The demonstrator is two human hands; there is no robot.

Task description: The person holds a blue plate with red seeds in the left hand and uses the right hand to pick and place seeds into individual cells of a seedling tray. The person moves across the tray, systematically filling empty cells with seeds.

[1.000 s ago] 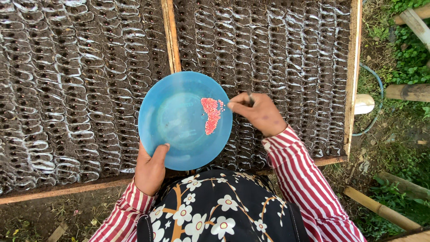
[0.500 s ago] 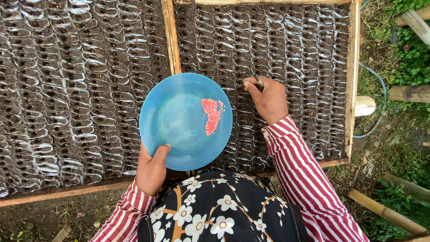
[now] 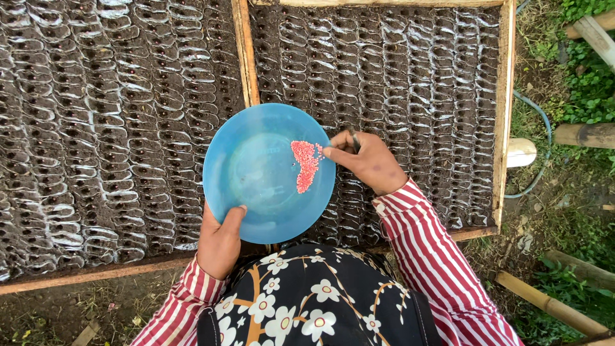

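Two hands at work over one blue plate and two wooden-framed seedbeds.

Left hand: clamped on the plate's near rim, thumb lying over the top of the rim, fingers hidden beneath. The plate extends away from this hand, held level above the beds and across the wooden divider that separates them.

Right hand: fingertips pinched together at the plate's right edge, closed around a thin dark stick that pokes up just beyond the knuckles. Whether a seed is held between the fingertips cannot be told.

Pink seeds: a small heap on the plate's right part, just left of the right hand's fingertips, nearly touching them. The remainder of the plate's surface, toward the left hand, is bare.

Soil pockets: rows of dark filled cells with whitish plastic rims, running beyond and to both sides of the hands; many show a small dark hole or speck in the middle.

Right frame board: well apart to the right of the right hand, with uncovered rows of pockets between. Near frame board: just left of the left wrist, running under the arms.

Outside the frame, right of the right hand: grass, a pale hose, bamboo poles.

Sleeves: red-and-white striped.
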